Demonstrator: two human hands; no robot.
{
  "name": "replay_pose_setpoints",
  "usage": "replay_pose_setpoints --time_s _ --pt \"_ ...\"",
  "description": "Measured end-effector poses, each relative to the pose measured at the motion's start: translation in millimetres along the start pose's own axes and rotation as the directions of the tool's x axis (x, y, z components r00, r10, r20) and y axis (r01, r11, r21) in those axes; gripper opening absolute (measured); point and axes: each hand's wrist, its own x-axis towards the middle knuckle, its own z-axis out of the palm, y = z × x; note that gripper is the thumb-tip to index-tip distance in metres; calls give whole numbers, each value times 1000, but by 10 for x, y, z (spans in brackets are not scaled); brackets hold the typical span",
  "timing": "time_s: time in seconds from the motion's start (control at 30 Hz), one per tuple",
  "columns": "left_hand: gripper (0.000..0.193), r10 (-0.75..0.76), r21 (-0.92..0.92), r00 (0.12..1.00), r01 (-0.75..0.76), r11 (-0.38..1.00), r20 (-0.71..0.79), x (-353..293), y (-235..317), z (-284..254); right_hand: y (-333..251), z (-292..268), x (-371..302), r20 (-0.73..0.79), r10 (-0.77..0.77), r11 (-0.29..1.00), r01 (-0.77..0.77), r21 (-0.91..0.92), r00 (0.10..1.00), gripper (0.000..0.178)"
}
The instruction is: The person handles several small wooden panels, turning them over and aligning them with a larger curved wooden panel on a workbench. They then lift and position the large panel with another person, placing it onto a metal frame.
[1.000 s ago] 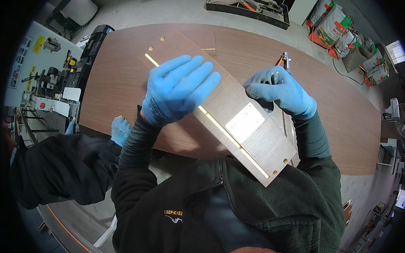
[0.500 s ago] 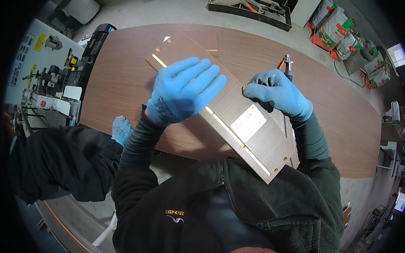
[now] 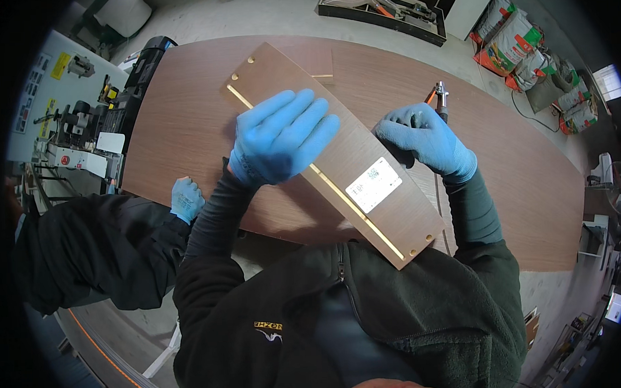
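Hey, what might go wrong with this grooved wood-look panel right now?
The panel might slip or tip: the left hand is outstretched over it, not visibly wrapped around its edge. Its near end appears past the edge of the table, so it could bump the jacket. The right hand, by the panel's right side, is near a metal-tipped tool and might knock it.

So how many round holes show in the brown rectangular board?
4: two holes at its far end, two at its near end; the blue-gloved left hand may hide others.
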Motion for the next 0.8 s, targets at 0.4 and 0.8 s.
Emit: replay_pose_setpoints --time_s 0.4,0.8 --pt "15 -26 65 999 25 998 18 -60 9 131 -94 55 -10 -36 -10 980 2 -199 999 30" --pt "16 -34 60 998 32 998 46 -103 26 128 4 39 21 -21 -52 975 46 -217 998 31"
